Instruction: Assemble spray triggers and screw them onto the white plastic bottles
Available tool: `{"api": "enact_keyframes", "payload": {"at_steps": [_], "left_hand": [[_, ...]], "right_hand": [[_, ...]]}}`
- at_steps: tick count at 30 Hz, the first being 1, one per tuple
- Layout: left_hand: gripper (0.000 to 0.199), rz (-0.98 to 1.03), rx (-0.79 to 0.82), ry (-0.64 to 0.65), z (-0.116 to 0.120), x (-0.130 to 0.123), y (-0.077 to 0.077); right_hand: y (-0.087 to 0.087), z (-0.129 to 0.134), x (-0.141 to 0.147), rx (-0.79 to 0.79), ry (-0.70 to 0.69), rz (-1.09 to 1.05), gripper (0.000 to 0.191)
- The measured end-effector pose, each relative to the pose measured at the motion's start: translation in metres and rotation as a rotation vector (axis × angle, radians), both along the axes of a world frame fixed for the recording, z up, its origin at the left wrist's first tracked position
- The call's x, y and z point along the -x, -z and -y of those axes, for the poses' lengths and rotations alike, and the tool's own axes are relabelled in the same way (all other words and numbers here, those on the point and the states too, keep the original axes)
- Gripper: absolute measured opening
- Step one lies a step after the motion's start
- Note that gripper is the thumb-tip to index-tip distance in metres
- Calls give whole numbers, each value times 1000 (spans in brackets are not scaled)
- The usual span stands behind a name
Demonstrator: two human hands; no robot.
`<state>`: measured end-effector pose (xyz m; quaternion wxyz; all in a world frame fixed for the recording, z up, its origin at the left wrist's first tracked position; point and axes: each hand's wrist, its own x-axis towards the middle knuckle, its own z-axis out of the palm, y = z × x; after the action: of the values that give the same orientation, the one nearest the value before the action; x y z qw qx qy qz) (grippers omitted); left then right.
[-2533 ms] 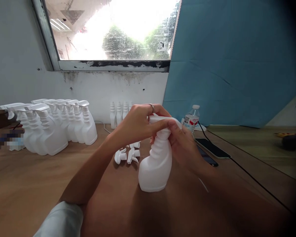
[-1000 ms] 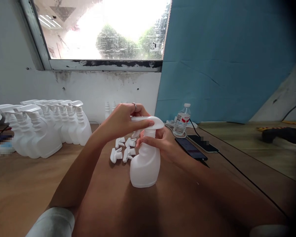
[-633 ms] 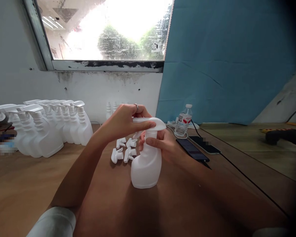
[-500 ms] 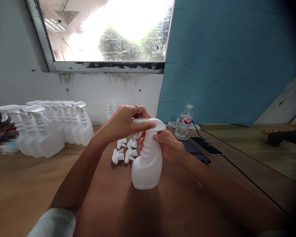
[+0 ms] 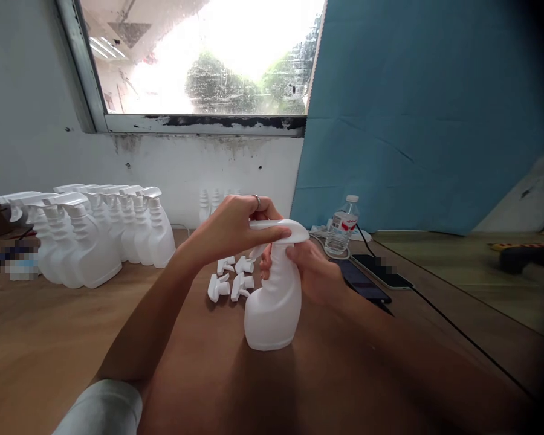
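Observation:
In front of me a white spray bottle (image 5: 273,317) stands upright on the brown table, its trigger head (image 5: 294,231) on the neck. My left hand (image 5: 245,226) is closed over that head from the left, thumb along its near side and fingers behind. From the right, my right hand (image 5: 315,266) wraps round the neck just under the head, fingertips showing on the far side. Several loose white trigger heads (image 5: 218,287) lie on the table left of the bottle. Whether the collar is turning cannot be made out.
Several white spray bottles with heads (image 5: 95,254) stand in rows at the left. More white bottles (image 5: 204,204) are partly hidden behind my left hand. To the right are a clear water bottle (image 5: 341,226), two phones (image 5: 381,271) and a black cable (image 5: 462,338).
The whole view has shifted slightly, so everything sits a little further right. Both hands keep their hold on the bottle, with the right fingers slightly changed round the neck.

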<state>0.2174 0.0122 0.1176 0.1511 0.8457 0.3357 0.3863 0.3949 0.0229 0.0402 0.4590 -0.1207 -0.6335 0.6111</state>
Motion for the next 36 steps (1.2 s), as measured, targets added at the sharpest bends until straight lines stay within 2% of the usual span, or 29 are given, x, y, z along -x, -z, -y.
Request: {"api": "enact_keyframes", "payload": {"at_steps": [3,7,12,14,18,21,24,27,31,36], "left_hand": [[24,-6,5,-2,-1,0,0],[24,-10,-3,-7,-1,0,0],[25,-12,8,-13,1,0,0],[25,-14,11,-17,2,-1,0],[23,-5,20,-17,1,-1,1],[24,11,45,-6,-1,1,0],[26,35,68,43,-5,3,0],[28,56,115,164,-9,2,1],[32,63,73,236,-14,0,3],[28,-20,-28,293,-12,6,-2]], "right_hand": [[0,-2,-3,20,-83,0,23],[3,-5,-3,-9,-34,58,18],[3,-4,-3,-4,-89,18,29],[4,-4,-1,-4,-66,12,28],[11,-1,4,-73,64,15,24],[9,-1,5,-74,117,44,23],[-1,-5,-2,-37,21,155,23],[-11,-14,-12,-20,-124,310,30],[-9,-20,-17,-47,-211,300,43],[-1,-12,-8,-99,-172,196,17]]}}
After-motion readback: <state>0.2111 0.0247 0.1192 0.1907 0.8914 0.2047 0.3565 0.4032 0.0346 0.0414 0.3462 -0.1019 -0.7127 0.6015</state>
